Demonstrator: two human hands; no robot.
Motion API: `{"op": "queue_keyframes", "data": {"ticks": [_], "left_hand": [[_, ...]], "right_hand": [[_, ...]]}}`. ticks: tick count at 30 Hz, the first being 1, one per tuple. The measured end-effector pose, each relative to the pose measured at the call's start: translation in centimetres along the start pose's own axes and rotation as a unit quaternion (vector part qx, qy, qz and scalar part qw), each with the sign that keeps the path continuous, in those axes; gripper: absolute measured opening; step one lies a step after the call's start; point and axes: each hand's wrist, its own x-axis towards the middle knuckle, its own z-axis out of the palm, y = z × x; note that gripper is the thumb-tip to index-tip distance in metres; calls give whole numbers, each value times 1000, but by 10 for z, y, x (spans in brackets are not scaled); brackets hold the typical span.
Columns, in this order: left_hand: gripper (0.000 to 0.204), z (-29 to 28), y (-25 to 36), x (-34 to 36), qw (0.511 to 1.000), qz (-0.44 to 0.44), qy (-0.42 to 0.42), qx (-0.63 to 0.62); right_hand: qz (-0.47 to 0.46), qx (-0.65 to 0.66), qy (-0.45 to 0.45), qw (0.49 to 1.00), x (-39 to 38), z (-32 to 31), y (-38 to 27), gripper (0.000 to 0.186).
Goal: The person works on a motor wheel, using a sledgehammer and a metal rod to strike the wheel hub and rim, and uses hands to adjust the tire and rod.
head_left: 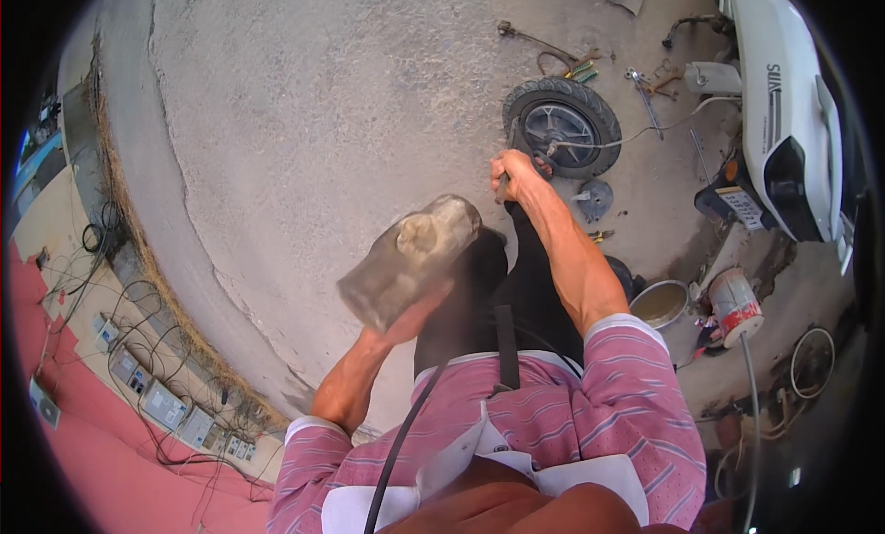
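Note:
A chunky, dirty beige-brown block (406, 258) with a rounded lump on its face is lifted above my lap. My left hand (419, 315) grips its lower side; motion smears the block and part of the hand, so its exact kind is unclear. Out in front, my right hand (518, 173) is closed round a dark bar (502, 189) beside a black-tyred wheel (604, 119). The wheel lies flat on the ground, and the bar's upper part reaches its near left edge. A thin pale hose (659, 134) runs to the wheel's hub area.
Wrenches (645, 101) and green-handled tools (583, 70) lie beyond the wheel. A round metal part (595, 200) rests nearer. On the right stand a white scooter (784, 101), a water basin (659, 304) and a red-and-white bucket (735, 304). Wired boxes (164, 405) line the left wall.

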Motion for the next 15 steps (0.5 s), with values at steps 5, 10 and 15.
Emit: {"op": "queue_keyframes", "data": {"ticks": [5, 10, 15], "left_hand": [[32, -17, 87, -26, 927, 303, -2, -224], [15, 15, -8, 59, 998, -37, 30, 44], [17, 48, -38, 87, 999, -8, -20, 48]], "right_hand": [[-10, 41, 12, 999, 12, 10, -21, 21], [-19, 65, 8, 998, 0, 47, -10, 18], [-55, 90, 30, 994, 67, -35, 32, 10]]}}
